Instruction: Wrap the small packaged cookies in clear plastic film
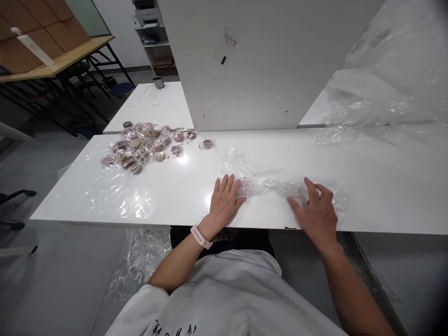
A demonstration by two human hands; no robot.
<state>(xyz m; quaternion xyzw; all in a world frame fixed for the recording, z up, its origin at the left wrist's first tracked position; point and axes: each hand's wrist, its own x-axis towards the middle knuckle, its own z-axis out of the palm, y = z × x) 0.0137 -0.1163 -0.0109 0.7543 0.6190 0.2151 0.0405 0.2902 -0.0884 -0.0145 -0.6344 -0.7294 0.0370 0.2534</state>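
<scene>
A crumpled strip of clear plastic film (268, 182) lies across the white table. My left hand (224, 198) rests flat on its left end, fingers stretched out, with a pale pink band round the wrist. Something faintly pinkish shows through the film beside those fingers, too blurred to name. Over the right part of the film is my right hand (317, 210), its thumb and fingers curved and apart, holding nothing that I can see. To the left lies a loose pile of individually wrapped round sweets or cookies (136, 143), brown, tan and pink. One brown wrapped piece (207, 144) sits apart from the pile.
A tall white panel (245, 70) rises behind the white table (385, 186). Large clear plastic sheeting (392, 102) hangs at the right. More film (140, 256) droops below the front edge at left. A metal cup (158, 82) stands on the table behind.
</scene>
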